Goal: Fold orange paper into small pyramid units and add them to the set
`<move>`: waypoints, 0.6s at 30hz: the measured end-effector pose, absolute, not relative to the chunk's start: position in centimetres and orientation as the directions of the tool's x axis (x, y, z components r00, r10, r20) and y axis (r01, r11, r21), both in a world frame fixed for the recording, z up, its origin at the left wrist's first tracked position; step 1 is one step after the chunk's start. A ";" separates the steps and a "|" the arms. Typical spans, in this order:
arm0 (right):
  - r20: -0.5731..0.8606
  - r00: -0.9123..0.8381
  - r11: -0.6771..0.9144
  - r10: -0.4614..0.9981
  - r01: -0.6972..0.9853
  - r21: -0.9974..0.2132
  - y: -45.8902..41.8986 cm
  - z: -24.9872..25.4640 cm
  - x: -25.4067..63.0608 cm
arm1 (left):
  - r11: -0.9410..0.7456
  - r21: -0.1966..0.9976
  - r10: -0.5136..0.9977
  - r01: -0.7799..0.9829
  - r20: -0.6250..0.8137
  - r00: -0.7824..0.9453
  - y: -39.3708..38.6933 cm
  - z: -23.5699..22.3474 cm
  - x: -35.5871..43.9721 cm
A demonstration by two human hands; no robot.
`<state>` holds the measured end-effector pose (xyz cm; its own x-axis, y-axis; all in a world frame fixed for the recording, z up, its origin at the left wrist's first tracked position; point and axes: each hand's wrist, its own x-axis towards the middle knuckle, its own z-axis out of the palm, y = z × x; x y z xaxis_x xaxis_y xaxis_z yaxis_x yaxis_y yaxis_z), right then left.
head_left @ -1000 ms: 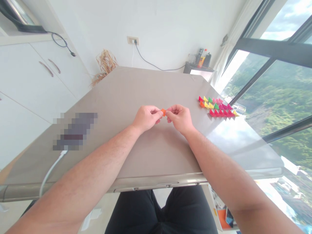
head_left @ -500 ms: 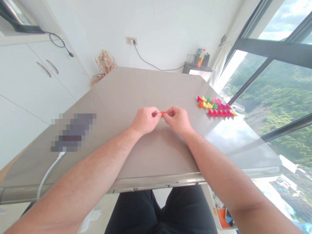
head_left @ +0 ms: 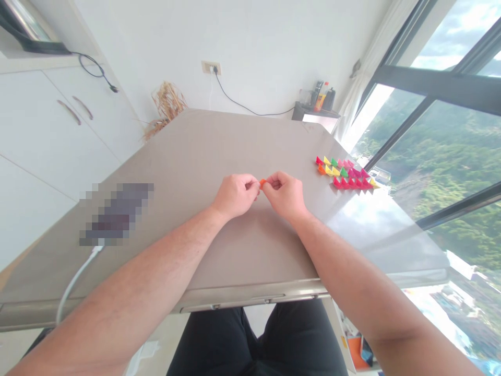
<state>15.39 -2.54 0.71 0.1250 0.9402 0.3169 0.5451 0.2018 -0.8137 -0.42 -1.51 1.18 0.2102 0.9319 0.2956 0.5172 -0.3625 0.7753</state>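
Between my hands, over the middle of the table (head_left: pixel 235 141), is a small folded piece of orange paper (head_left: pixel 262 183). My left hand (head_left: pixel 237 195) pinches its left side between thumb and forefinger. On the other side, my right hand (head_left: pixel 285 192) pinches it too, with the fingers curled in. Most of the paper is hidden behind my fingertips. To the right stand several small folded paper boats (head_left: pixel 352 183) in three rows, coloured red, pink, yellow, green and orange.
A blurred-out dark device (head_left: pixel 119 211) with a white cable (head_left: pixel 78 274) lies at the left. Dried stalks (head_left: pixel 166 104) rise beyond the far left edge. Bottles (head_left: pixel 321 96) stand on a small cabinet at the back right, near the window (head_left: pixel 450 130).
My fingers have shifted slightly on the orange paper, and a little more of it shows beside my right fingertips. Both hands still pinch it in nearly the same place.
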 end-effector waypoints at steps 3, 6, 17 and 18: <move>0.320 0.093 0.225 0.943 0.532 -0.816 -2.6 0.8 15.7 | -0.410 0.722 0.911 0.557 0.346 0.223 -1.6 1.2 -0.4; 0.350 0.090 0.236 0.932 0.582 -0.778 -2.6 0.7 15.7 | -0.456 0.675 0.889 0.580 0.380 0.257 -1.7 1.1 -0.3; 0.368 0.109 0.238 0.923 0.590 -0.771 -2.7 0.5 15.1 | -0.429 0.701 0.901 0.569 0.381 0.209 -1.4 1.0 -0.3; 0.353 0.115 0.230 0.928 0.570 -0.789 -2.7 0.6 15.2 | -0.439 0.697 0.896 0.567 0.387 0.218 -1.5 1.0 -0.3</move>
<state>15.23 -2.69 0.57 0.1147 0.9285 0.3533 0.5702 0.2297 -0.7888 -0.29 -1.46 1.05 0.2182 0.8961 0.3866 0.5666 -0.4389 0.6974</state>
